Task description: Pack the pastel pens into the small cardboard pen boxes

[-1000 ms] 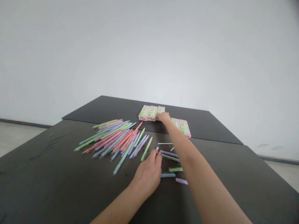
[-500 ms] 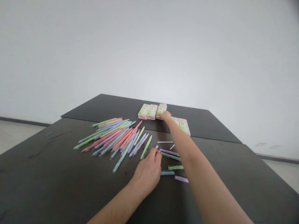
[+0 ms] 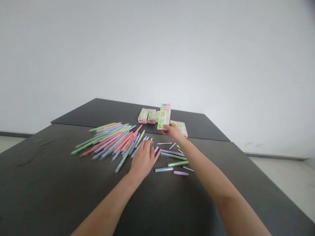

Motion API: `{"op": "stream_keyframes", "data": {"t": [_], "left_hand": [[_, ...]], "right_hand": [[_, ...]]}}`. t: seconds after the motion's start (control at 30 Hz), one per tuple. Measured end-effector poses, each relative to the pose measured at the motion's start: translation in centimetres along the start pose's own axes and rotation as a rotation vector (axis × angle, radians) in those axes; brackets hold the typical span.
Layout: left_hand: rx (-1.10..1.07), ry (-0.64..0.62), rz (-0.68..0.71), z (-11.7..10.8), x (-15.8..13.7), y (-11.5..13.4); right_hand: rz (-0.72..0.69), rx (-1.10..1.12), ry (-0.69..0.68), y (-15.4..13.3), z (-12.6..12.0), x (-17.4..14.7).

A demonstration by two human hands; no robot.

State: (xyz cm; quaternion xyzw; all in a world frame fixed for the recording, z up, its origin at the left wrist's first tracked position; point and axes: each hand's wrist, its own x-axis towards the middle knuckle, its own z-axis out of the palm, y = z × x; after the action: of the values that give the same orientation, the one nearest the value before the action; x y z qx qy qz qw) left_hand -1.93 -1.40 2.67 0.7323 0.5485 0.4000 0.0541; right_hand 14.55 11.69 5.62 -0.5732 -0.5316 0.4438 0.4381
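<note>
My right hand [image 3: 173, 131] grips the lower end of a green-and-pink pen box [image 3: 164, 115] marked 5, which is raised and tilted toward me. My left hand [image 3: 143, 158] hovers over the right edge of a pile of pastel pens [image 3: 118, 141]; its fingers are loosely bent and apart, with no object visible in them. Just right of its fingertips lie a red pen [image 3: 157, 156] and a purple piece, partly hidden. Pen parts lie between my arms: a green barrel [image 3: 177, 163], a blue barrel [image 3: 164, 169] and a short purple piece [image 3: 181, 173].
Similar boxes [image 3: 143, 115] stand in a row at the back, with others [image 3: 182, 128] behind my right hand. Thin white refills [image 3: 164, 143] lie among the pen parts. Two black tabletops [image 3: 81, 113] meet along a seam, with a white wall [image 3: 157, 52] beyond.
My right hand has lifted a box from the row and drawn it nearer. My left hand has let go of a pen part and moved up and left.
</note>
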Motion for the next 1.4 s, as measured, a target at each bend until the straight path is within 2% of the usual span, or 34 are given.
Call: {"op": "stream_keyframes", "data": {"t": [0.13,0.2,0.3,0.47,0.57,0.7,0.83,1.0,1.17,1.4], "left_hand": [[-0.154,0.127,-0.094,-0.2,0.6,-1.0],[-0.238,0.112,-0.105,-0.3,0.6,-1.1],[-0.341,0.056,-0.097,-0.3,0.4,-0.7],[-0.355,-0.018,-0.002,-1.2,0.1,1.1],[-0.285,-0.009,0.014,-1.8,0.0,2.3],[-0.205,0.014,-0.034,-2.0,-0.3,2.9],[-0.154,0.015,-0.076,-1.8,-0.6,2.6],[-0.182,-0.052,-0.047,-2.5,-0.1,1.5],[-0.232,-0.144,0.020,-3.1,0.3,0.7],[-0.256,-0.249,0.050,-2.9,-0.8,-0.3]], "right_hand": [[-0.051,0.159,-0.069,1.6,0.4,-7.0],[-0.093,0.178,-0.083,2.7,0.7,-9.8],[-0.174,0.094,-0.063,3.9,1.2,-13.0],[-0.235,-0.041,-0.042,4.4,2.0,-15.8],[-0.306,-0.148,0.005,4.2,2.4,-16.6],[-0.418,-0.322,0.072,3.9,2.9,-17.2],[-0.441,-0.354,0.049,3.8,3.4,-17.7],[-0.466,-0.172,-0.129,3.7,2.7,-17.9],[-0.408,0.068,-0.100,4.3,0.9,-16.6],[-0.345,0.326,-0.055,4.4,-1.3,-15.2]]}}
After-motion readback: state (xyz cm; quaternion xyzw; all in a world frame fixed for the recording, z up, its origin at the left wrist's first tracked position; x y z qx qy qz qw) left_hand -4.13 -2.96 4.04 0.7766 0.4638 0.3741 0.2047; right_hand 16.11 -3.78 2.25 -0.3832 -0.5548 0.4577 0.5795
